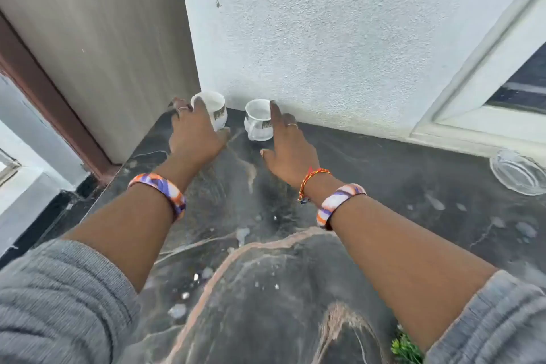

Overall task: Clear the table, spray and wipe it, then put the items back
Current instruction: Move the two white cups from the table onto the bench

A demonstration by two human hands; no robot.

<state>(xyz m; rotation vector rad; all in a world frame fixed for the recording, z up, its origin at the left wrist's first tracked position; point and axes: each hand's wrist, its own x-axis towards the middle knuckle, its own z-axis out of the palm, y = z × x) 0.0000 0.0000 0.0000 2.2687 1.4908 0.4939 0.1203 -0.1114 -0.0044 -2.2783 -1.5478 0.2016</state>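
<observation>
Two white cups with a dark and gold band stand at the far edge of the dark marble table (pixel 384 174), against the wall. My left hand (pixel 195 133) grips the left cup (pixel 217 106), with fingers over its rim and the thumb low on its side; the cup leans a little. My right hand (pixel 288 148) is at the right cup (pixel 258 120). Its index finger lies straight along the cup's right side and its thumb is spread away from the cup. Both wrists wear patterned bangles.
A clear glass dish (pixel 518 171) sits near the table's right edge, below a white window frame (pixel 472 74). A bit of green plant (pixel 406 346) shows at the near edge. Pale wet patches dot the marble. A rough white wall (pixel 339 38) backs the table.
</observation>
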